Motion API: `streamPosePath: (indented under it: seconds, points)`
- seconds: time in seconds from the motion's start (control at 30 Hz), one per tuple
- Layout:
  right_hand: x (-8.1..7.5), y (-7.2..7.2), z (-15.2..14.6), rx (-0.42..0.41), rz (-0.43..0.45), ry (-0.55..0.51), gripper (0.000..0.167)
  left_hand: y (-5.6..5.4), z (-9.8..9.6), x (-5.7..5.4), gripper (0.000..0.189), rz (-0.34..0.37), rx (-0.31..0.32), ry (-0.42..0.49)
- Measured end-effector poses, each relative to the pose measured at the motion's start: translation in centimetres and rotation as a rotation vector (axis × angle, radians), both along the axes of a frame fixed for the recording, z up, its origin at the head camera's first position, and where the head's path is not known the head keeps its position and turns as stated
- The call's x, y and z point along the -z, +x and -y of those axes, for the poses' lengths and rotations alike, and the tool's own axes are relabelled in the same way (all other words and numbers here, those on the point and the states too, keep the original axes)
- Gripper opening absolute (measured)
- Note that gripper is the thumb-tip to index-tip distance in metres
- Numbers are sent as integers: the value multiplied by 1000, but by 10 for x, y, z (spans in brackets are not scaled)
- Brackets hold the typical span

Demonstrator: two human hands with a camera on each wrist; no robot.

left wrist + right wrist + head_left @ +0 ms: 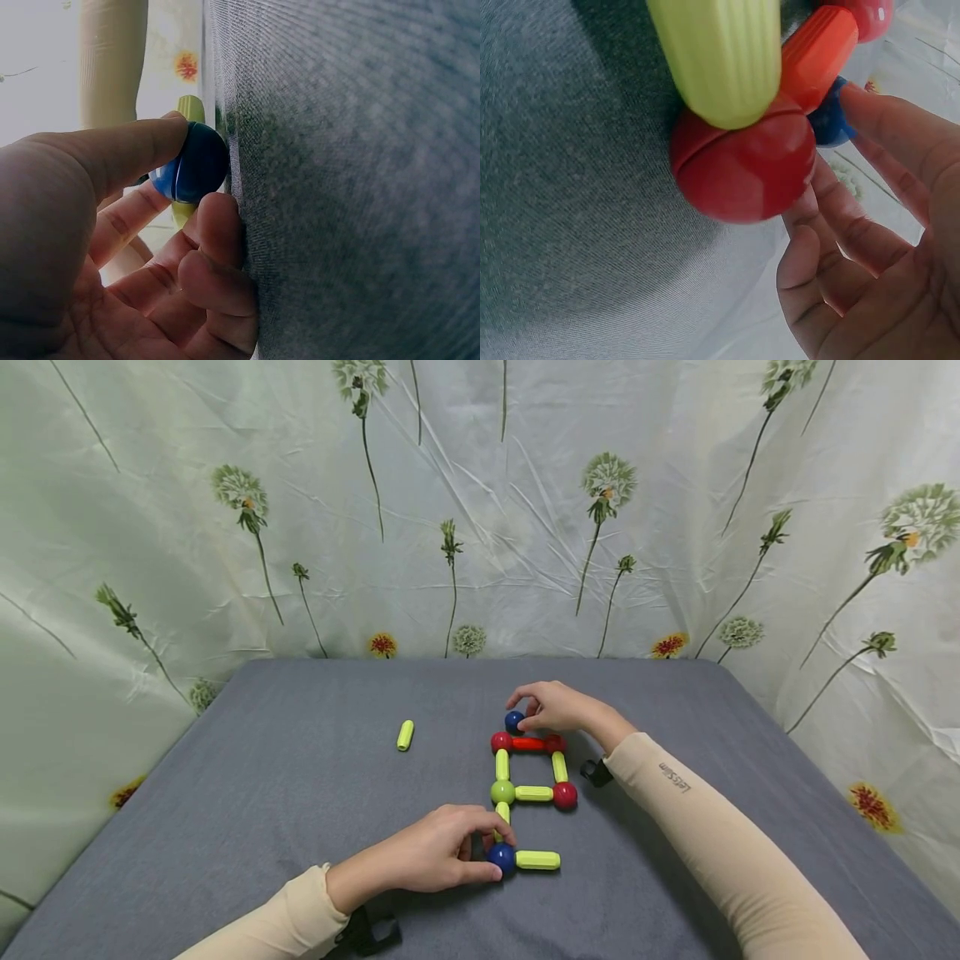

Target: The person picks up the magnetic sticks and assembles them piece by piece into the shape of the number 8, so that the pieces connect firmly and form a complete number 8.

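My left hand (431,852) pinches a blue ball (501,858) between thumb and fingers at the near end of a ball-and-rod frame. A yellow-green rod (538,860) sticks out rightward from that ball. Another rod leads away from it to a green ball (502,792). Beyond, rods join the green ball and three red balls (565,796) into a square, with a red rod (528,744) on its far side. Just past the far left red ball (501,742), my right hand (561,706) holds a second blue ball (513,722) between thumb and fingers.
One loose yellow-green rod (405,735) lies on the grey cloth-covered table (300,777), left of the frame. A pale curtain (480,527) printed with dandelions hangs behind the table's far edge and along its sides.
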State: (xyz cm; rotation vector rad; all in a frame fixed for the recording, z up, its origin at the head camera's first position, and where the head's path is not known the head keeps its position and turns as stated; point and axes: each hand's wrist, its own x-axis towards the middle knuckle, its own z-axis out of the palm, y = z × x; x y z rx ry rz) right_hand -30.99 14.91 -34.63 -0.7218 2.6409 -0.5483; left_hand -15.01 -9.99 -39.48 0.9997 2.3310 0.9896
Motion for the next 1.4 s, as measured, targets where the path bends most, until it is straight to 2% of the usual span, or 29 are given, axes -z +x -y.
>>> streamPosePath:
  seconds: [0.67,0.97,1.4]
  points:
    - [4,-1,6,2,11,53,31,-1,-4,0,29,9,13,9]
    - [-6,5,-6,20,-3,6,32,-1,-4,0,28,15,8,-1]
    - [-19,28,-37,8,-56,-90,34,-2,-2,0,28,20,-1,0]
